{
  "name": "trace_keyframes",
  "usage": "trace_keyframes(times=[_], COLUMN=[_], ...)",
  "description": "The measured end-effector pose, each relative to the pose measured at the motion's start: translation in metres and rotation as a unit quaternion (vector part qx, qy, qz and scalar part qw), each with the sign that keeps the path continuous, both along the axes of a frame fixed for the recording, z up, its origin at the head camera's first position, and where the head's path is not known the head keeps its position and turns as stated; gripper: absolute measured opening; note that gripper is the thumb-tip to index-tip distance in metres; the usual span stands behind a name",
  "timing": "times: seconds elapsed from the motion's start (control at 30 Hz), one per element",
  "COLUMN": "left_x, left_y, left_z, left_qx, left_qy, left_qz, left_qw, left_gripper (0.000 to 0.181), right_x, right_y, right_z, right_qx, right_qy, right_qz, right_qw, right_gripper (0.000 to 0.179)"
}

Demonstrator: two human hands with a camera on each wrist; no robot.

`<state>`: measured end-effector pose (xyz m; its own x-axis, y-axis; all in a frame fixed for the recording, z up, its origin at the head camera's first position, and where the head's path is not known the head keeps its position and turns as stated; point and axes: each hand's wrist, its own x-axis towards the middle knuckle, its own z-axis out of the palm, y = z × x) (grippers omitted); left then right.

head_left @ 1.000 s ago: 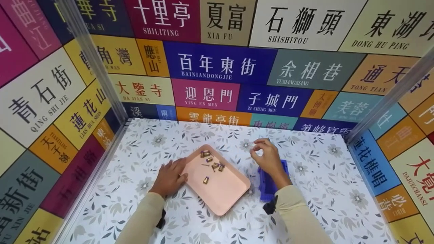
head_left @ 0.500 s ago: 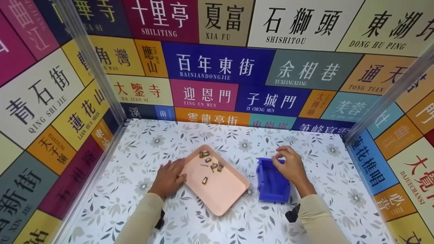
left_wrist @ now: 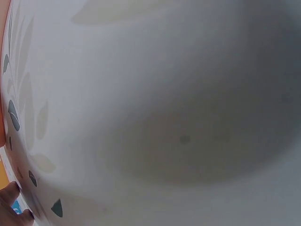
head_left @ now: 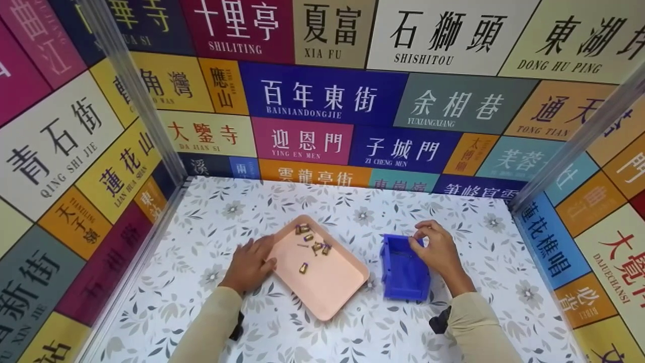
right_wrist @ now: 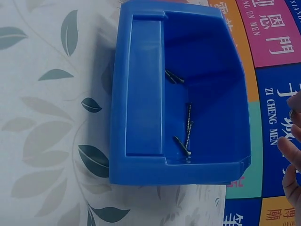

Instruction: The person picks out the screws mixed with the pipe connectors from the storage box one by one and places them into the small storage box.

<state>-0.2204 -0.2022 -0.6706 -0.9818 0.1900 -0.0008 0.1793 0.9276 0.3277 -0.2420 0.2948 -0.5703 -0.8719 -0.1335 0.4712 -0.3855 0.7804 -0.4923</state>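
My left hand rests on the left edge of a pink tray, thumb over the rim. Several short brass-coloured cylinders lie in the tray, among thin screws. Over the right rim of a blue bin, my right hand holds thumb and index finger together. The right wrist view has part of this hand at its edge, with a small dark bit of a screw between the fingers. Several screws lie inside the bin. In the left wrist view only fingertips show.
A white tabletop with a leaf and flower print lies under everything. Panels with printed street names rise behind it and at both sides. A strip of bare tabletop separates the tray from the bin.
My right hand has moved right, from the gap beside the tray to above the bin's right rim, and has nearly stopped there. The left hand and the tray have stayed put.
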Motion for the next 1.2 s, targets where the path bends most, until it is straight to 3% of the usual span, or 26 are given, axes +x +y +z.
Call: trace_keyframes(times=[0.6, 0.8, 1.0, 1.2], left_x=[0.0, 0.0, 0.001, 0.0], left_y=[-0.001, -0.004, -0.005, -0.001], left_z=[0.002, 0.002, 0.003, 0.001], left_qx=[0.014, 0.008, 0.006, 0.003], left_qy=[-0.012, 0.013, 0.016, 0.006], left_qz=[-0.003, -0.012, -0.008, -0.005], left_qw=[0.9998, 0.9998, 0.9998, 1.0], left_gripper=[0.067, 0.066, 0.066, 0.067], right_x=[0.002, 0.001, -0.003, -0.01], right_y=[0.002, -0.003, -0.023, -0.066], right_z=[-0.002, -0.003, -0.007, -0.014], right_qx=[0.003, -0.001, -0.024, -0.078], right_qy=[0.004, 0.0, 0.001, 0.021], right_qz=[0.011, 0.007, 0.025, 0.064], right_qw=[0.9999, 1.0, 0.9994, 0.9947], right_gripper=[0.016, 0.015, 0.014, 0.01])
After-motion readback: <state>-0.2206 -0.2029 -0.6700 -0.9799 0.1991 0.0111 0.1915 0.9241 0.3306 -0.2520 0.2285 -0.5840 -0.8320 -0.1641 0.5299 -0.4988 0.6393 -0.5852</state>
